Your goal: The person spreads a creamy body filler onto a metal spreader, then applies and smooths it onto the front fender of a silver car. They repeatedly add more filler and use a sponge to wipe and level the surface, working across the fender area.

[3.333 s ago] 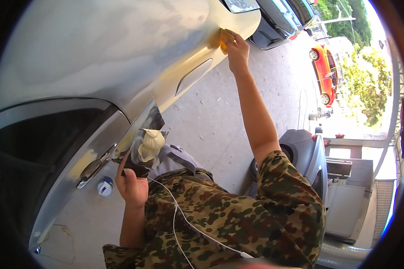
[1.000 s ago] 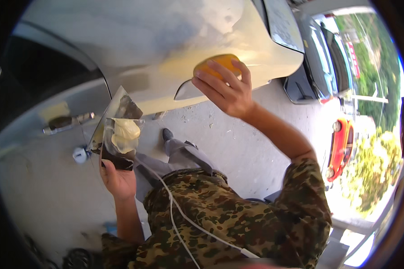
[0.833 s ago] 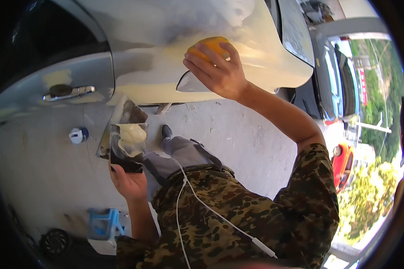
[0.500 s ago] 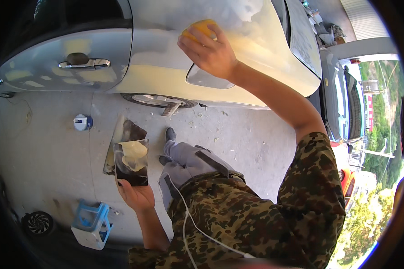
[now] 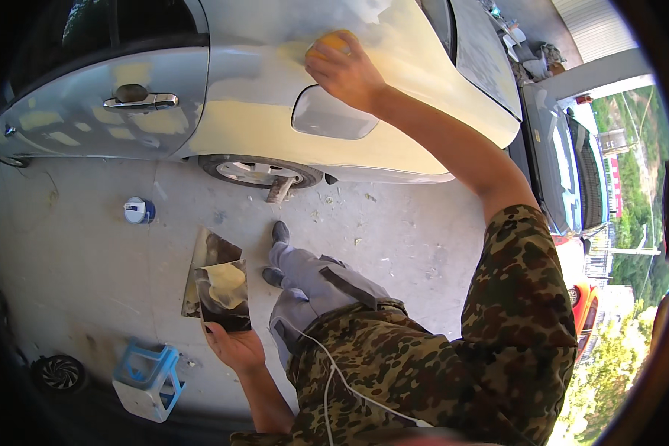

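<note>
My right hand (image 5: 347, 72) is closed around a yellow putty spreader (image 5: 337, 40), pressed against the car's rear side panel above the fuel flap (image 5: 333, 113). Fingers hide part of the spreader. Cream-yellow filler covers much of the grey panel (image 5: 249, 119) around the flap. Lower down, my left hand (image 5: 236, 347) grips the near edge of a dark putty board (image 5: 234, 321). A thick smear of cream putty (image 5: 227, 281) lies on it. Behind that board, another stained flat sheet (image 5: 193, 271) sticks out; how it is held I cannot tell.
A rear wheel (image 5: 234, 172) has a block (image 5: 279, 189) against it. On the concrete floor stand a blue-and-white tin (image 5: 138, 211), a blue-and-white plastic stool (image 5: 145, 390) and a dark wheel (image 5: 59, 373). A white cable (image 5: 334, 364) hangs over my camouflage shirt. Another car (image 5: 561, 171) is parked at right.
My right hand has slid slightly rightward along the panel with the spreader, baring more of the fuel flap. My left hand and the board sit lower in view. The whole view has shifted a little.
</note>
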Motion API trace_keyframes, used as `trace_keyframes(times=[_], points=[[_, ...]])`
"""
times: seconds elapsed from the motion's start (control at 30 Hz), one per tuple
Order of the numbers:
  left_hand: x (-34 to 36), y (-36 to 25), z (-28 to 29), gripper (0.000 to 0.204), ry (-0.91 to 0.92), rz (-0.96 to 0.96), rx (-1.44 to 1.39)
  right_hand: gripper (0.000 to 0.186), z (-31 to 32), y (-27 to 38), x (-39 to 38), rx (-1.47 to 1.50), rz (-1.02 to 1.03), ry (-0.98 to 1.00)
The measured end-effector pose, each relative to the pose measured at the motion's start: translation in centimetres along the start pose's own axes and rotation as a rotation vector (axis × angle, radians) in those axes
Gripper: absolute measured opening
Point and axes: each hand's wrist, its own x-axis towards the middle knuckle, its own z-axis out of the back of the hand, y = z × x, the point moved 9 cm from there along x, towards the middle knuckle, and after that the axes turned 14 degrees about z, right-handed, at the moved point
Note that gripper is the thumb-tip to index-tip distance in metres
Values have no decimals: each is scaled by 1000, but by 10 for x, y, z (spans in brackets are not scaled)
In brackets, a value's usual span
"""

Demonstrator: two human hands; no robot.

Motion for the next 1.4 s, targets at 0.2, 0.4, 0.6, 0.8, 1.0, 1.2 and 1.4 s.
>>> trace_keyframes(times=[0.2, 0.4, 0.6, 0.8, 1.0, 1.2, 1.4], points=[[-12, 8, -15, 61, 87, 6, 43, 22, 9, -5, -63, 37, -47, 9], [-18, 26, -38, 64, 112, 44, 107, 25, 13, -21, -136, 93, -51, 2], [-27, 36, -55, 64, 126, 67, 151, 30, 13, -32, -187, 201, -70, -20], [-37, 49, -68, 62, 143, 76, 174, 30, 15, -46, -248, 252, -97, -20], [-41, 54, -77, 59, 167, 82, 208, 28, 19, -60, -294, 403, -126, -67], [-46, 67, -99, 58, 185, 132, 250, 30, 15, -74, -349, 491, -185, -50], [-49, 65, -106, 57, 244, 157, 248, 35, 24, -73, -385, 472, -307, 2]])
